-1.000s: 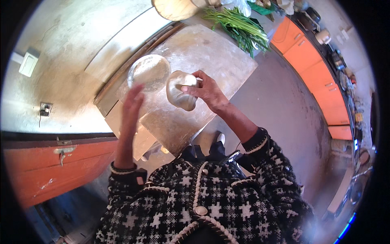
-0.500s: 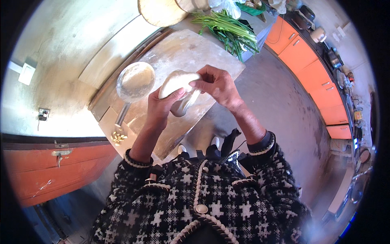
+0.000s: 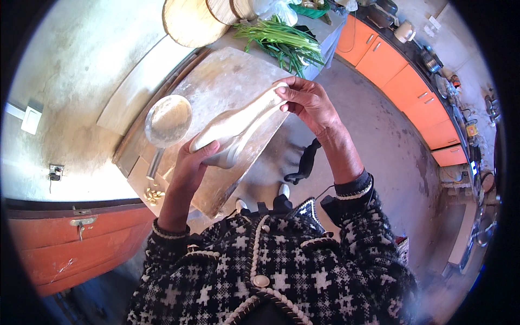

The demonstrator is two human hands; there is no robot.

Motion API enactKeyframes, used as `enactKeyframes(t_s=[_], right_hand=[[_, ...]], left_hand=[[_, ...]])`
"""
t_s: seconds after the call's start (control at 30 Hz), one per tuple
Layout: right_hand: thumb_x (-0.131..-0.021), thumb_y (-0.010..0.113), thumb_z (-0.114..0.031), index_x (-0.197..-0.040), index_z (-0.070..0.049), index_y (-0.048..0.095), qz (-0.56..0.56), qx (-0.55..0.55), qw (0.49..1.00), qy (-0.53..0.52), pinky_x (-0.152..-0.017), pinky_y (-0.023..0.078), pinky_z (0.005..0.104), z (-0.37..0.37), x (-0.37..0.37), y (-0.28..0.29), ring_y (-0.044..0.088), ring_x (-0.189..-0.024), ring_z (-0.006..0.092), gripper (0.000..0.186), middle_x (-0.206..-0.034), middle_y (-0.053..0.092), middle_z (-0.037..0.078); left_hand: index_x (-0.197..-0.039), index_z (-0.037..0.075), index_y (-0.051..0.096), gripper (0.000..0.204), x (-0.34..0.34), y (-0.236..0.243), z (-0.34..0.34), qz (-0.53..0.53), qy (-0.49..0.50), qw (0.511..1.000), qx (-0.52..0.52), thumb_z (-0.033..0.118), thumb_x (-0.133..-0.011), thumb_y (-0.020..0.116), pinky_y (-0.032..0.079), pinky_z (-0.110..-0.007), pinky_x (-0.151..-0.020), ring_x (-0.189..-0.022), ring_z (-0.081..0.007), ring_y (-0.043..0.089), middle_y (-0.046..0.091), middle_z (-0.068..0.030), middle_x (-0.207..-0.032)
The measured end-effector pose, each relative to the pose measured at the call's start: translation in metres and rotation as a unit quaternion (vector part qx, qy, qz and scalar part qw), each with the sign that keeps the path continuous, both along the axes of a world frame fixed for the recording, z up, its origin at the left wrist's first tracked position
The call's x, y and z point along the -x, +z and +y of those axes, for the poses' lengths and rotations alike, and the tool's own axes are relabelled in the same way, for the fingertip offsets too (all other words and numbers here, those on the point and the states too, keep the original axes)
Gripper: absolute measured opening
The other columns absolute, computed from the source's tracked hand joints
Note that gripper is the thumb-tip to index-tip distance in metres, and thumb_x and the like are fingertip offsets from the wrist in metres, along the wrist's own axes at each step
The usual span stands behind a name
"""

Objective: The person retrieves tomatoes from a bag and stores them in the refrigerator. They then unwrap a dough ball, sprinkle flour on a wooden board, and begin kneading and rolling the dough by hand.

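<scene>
A length of white dough (image 3: 238, 119) stretches between my two hands above a flour-dusted wooden board (image 3: 227, 65). My left hand (image 3: 192, 162) is closed round its wider, lower end, where a folded part hangs below. With thumb and fingers, my right hand (image 3: 310, 103) pinches the narrow end, higher up and further right. Left of the dough lies a round, long-handled scoop (image 3: 169, 120) with flour in it. Several pale garlic cloves (image 3: 154, 195) lie at the board's near left corner, by the scoop's handle.
Leafy green stalks (image 3: 284, 42) lie beyond the board, next to round wooden boards (image 3: 192, 21). Orange cabinets (image 3: 398, 76) line the right wall. A red-orange chest (image 3: 81, 244) stands at the left. On the floor near my shoes is a dark shape (image 3: 306, 162) I cannot make out.
My hands have moved apart, the right one up and to the right, the left one slightly down and left. The bunched dough is now drawn out long. The whole view has shifted a little.
</scene>
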State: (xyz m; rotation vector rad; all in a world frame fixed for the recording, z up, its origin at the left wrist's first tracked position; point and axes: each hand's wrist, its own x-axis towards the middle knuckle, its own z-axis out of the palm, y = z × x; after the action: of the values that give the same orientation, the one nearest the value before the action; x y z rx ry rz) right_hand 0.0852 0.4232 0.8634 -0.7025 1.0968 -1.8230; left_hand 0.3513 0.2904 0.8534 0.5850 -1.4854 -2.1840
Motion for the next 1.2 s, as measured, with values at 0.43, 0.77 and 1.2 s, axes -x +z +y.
enactKeyframes(t_s=[0.43, 0.77, 1.2], right_hand=[[-0.090, 0.071, -0.014, -0.113, -0.003, 0.070, 0.069, -0.028, 0.992, -0.100, -0.074, 0.055, 0.0231, 0.004, 0.022, 0.007, 0.063, -0.080, 0.0093, 0.026, -0.095, 0.069, 0.003], [-0.093, 0.061, -0.050, -0.142, 0.001, 0.042, 0.125, -0.023, 0.982, 0.141, -0.105, 0.043, 0.0360, -0.053, -0.044, -0.044, 0.051, -0.124, 0.0232, 0.073, -0.130, 0.056, 0.014], [-0.089, 0.067, -0.034, -0.099, -0.003, 0.070, 0.594, 0.047, 0.740, 0.311, -0.086, 0.045, 0.0428, -0.124, -0.066, -0.100, 0.058, -0.095, 0.0334, 0.033, -0.097, 0.066, 0.016]], left_hand=[[-0.134, -0.003, 0.048, 0.048, -0.025, -0.009, -0.024, 0.033, 0.049, 0.998, 0.018, 0.018, -0.093, 0.062, 0.048, -0.038, -0.099, -0.117, -0.0230, 0.059, 0.060, -0.0123, -0.126], [-0.140, 0.000, 0.042, 0.048, 0.014, -0.031, -0.024, 0.068, -0.031, 0.992, -0.100, 0.018, -0.097, 0.055, 0.054, -0.040, -0.092, -0.108, -0.0255, 0.063, 0.060, -0.0161, -0.121], [-0.135, 0.001, 0.050, 0.050, -0.025, -0.120, 0.014, 0.055, 0.214, 0.960, -0.171, 0.033, -0.097, 0.060, 0.049, -0.036, -0.097, -0.113, -0.0220, 0.059, 0.059, -0.0102, -0.126]])
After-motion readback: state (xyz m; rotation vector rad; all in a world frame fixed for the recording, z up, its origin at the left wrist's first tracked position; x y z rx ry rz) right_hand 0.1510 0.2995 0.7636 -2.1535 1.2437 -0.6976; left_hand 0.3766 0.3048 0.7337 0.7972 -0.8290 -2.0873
